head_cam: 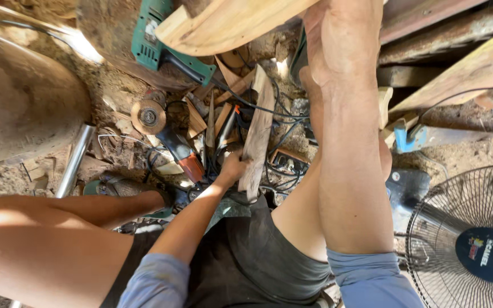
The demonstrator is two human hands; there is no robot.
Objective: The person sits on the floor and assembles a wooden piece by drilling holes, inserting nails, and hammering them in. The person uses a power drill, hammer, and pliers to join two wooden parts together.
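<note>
Dirt and sawdust floor (115, 94), cluttered workshop corner, strong sun patches upper left, rough timber and a rusty beam along the upper right. Person seated, head view looking down past bare knees and dark shorts. Left hand (234, 169) reaches down to the floor pile, fingers wrapped round the lower edge of one long flat wood offcut (258, 134) that stands tilted among the scraps, between the cables and the right leg. Right hand is out of frame at the top; only the right forearm (346, 114) shows, raised beside a pale curved wooden piece (223, 23), so its fingers cannot be told. Counts: one green power tool (158, 34) at top, lying against a log; one angle grinder (164, 131) with orange body end and round disc on the floor, just left of the held offcut; one pedestal fan (469, 239) lower right; one metal tube (75, 159) at left; one blue clamp-like tool (409, 137) at right. Black cables (281, 122) tangled, number cannot be told. Small wood scraps (223, 111), several, too jumbled to count.
</note>
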